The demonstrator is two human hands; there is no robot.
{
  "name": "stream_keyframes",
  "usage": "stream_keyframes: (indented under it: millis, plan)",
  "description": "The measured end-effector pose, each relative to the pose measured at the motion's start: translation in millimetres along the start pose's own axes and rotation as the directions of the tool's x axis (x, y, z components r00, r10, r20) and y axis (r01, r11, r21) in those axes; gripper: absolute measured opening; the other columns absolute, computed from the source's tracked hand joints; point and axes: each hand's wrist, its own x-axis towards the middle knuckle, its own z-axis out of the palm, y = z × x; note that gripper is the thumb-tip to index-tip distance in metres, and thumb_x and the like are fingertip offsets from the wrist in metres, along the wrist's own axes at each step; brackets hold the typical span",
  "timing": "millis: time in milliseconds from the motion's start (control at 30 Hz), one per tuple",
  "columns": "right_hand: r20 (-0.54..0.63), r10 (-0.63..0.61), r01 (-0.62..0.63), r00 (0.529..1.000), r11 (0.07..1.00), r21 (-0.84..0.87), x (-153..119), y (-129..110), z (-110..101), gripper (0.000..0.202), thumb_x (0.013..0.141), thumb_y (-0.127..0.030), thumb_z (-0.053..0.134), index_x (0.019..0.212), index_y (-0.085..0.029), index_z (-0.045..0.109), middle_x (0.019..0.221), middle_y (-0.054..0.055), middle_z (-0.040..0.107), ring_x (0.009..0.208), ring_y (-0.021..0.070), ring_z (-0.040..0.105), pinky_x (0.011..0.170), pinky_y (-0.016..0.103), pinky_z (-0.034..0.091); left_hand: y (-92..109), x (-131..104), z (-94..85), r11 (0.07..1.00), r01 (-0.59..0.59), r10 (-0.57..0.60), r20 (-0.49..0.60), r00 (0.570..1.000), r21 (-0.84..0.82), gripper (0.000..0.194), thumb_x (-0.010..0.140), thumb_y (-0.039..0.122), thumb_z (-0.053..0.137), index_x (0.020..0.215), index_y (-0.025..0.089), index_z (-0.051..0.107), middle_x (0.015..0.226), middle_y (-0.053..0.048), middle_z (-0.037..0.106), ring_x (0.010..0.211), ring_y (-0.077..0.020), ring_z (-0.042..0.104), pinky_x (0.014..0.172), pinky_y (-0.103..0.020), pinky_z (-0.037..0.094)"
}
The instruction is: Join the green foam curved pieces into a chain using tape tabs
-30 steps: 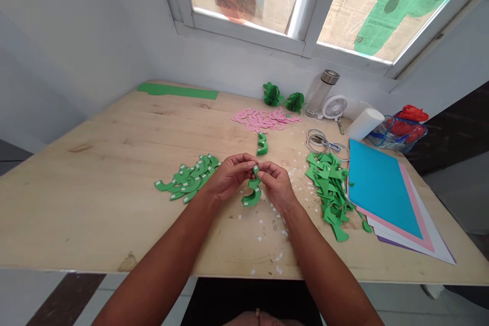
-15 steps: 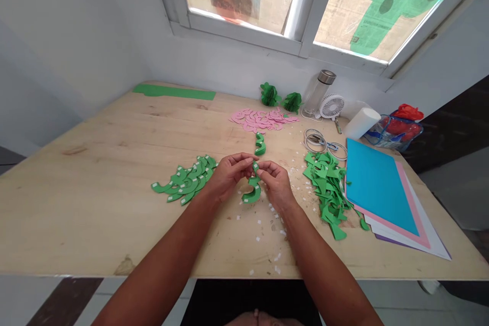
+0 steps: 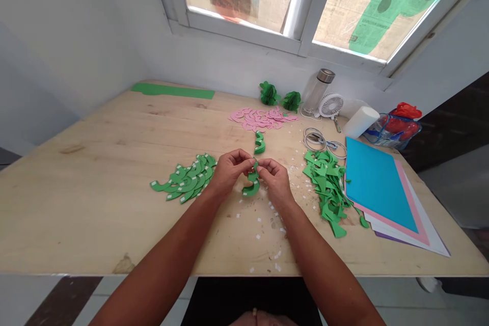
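A curved green paper cutout (image 3: 251,189) hangs between my two hands above the table, a white square showing near its lower end. My left hand (image 3: 234,169) pinches its top from the left, and my right hand (image 3: 273,177) pinches it from the right; the fingertips nearly meet. Just beyond them lies a small stack of wavy green cutouts (image 3: 260,143) with white squares. To the left of my left hand is a spread pile of curved green cutouts (image 3: 189,179), also bearing white squares. Small white bits (image 3: 258,237) are scattered near my right forearm.
Green paper scraps (image 3: 326,188) lie to the right, beside blue, pink and white sheets (image 3: 380,183). Scissors (image 3: 317,138), pink cutouts (image 3: 263,118), two green paper ornaments (image 3: 269,93), a bottle (image 3: 319,91) and a small fan (image 3: 330,105) stand or lie farther back.
The lower curve of the green cutout has risen slightly, and its top piece has turned between my fingertips. Both hands stay in nearly the same place.
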Motion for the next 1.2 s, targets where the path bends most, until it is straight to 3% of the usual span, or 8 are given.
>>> stream_keyframes:
  millis: [200, 367, 467, 733, 933, 1033, 1200]
  plan:
    - [0.026, 0.03, -0.029, 0.999, 0.999, -0.038, -1.9, 0.2, 1.1, 0.018, 0.066, -0.032, 0.069, 0.074, -0.017, 0.064, 0.063, -0.002, 0.065, 0.056, 0.0106, 0.057, 0.056, 0.022, 0.043, -1.5, 0.6, 1.8, 0.995, 0.025, -0.034, -0.094, 0.995, -0.101, 0.02, 0.057, 0.028, 0.074, 0.059, 0.015, 0.059, 0.051, 0.002, 0.056, 0.049, -0.01, 0.05, 0.051, -0.023, 0.041]
    - [0.007, 0.02, -0.019, 1.0, 0.999, -0.044, -1.7, 1.1, 0.4, 0.019, 0.064, -0.032, 0.069, 0.072, -0.016, 0.063, 0.061, -0.002, 0.064, 0.053, 0.0095, 0.054, 0.053, 0.021, 0.04, 1.4, -1.5, 3.7, 0.989, 0.094, -0.101, -0.061, 0.993, -0.113, 0.021, 0.057, 0.031, 0.074, 0.065, 0.015, 0.063, 0.057, 0.001, 0.058, 0.053, -0.0109, 0.053, 0.051, -0.023, 0.04]
    - [0.015, 0.018, -0.017, 1.0, 0.998, -0.062, -1.1, 2.5, -0.2, 0.02, 0.064, -0.032, 0.069, 0.072, -0.015, 0.063, 0.061, -0.002, 0.064, 0.052, 0.0092, 0.053, 0.053, 0.021, 0.039, 0.5, -1.6, 3.5, 0.992, 0.07, -0.075, -0.049, 0.996, -0.106, 0.021, 0.059, 0.033, 0.072, 0.059, 0.015, 0.062, 0.056, 0.001, 0.058, 0.052, -0.0106, 0.052, 0.052, -0.023, 0.04]
    - [0.025, 0.002, -0.001, 1.0, 0.998, -0.066, -0.3, 5.1, 0.3, 0.021, 0.062, -0.033, 0.07, 0.069, -0.015, 0.062, 0.058, -0.002, 0.063, 0.05, 0.0097, 0.053, 0.051, 0.021, 0.038, -0.9, -2.7, 7.4, 0.999, -0.05, 0.052, -0.139, 0.989, 0.017, 0.02, 0.062, 0.031, 0.068, 0.054, 0.016, 0.058, 0.047, 0.002, 0.053, 0.046, -0.0094, 0.046, 0.047, -0.022, 0.037]
    - [-0.119, -0.034, 0.029, 0.992, 0.998, -0.05, 4.5, 7.3, -3.7, 0.019, 0.062, -0.033, 0.067, 0.07, -0.016, 0.063, 0.055, -0.003, 0.061, 0.049, 0.0099, 0.05, 0.05, 0.022, 0.038, 4.0, -4.3, 8.6, 0.997, 0.081, -0.082, -0.05, 0.995, -0.02, 0.033, 0.064, 0.047, 0.067, 0.07, 0.015, 0.064, 0.061, -0.002, 0.061, 0.054, -0.0128, 0.054, 0.047, -0.023, 0.04]
    - [-0.198, -0.076, 0.069, 0.977, 0.997, -0.045, 6.0, 6.8, -5.5, 0.018, 0.062, -0.031, 0.066, 0.07, -0.016, 0.062, 0.055, -0.003, 0.06, 0.05, 0.0098, 0.049, 0.051, 0.022, 0.038, 3.5, -5.3, 7.9, 0.99, 0.122, -0.123, 0.017, 0.992, 0.072, 0.029, 0.061, 0.042, 0.071, 0.068, 0.015, 0.063, 0.059, -0.002, 0.061, 0.055, -0.0134, 0.056, 0.048, -0.022, 0.04]
    - [-0.209, -0.118, 0.113, 0.971, 0.993, -0.036, 4.9, 2.9, -5.5, 0.017, 0.063, -0.031, 0.065, 0.071, -0.016, 0.062, 0.057, -0.003, 0.06, 0.053, 0.0105, 0.051, 0.053, 0.022, 0.04, -0.5, -6.2, 6.9, 0.987, 0.128, -0.138, 0.094, 0.986, 0.1, 0.022, 0.059, 0.033, 0.073, 0.064, 0.015, 0.062, 0.058, -0.002, 0.063, 0.056, -0.0125, 0.055, 0.052, -0.022, 0.04]
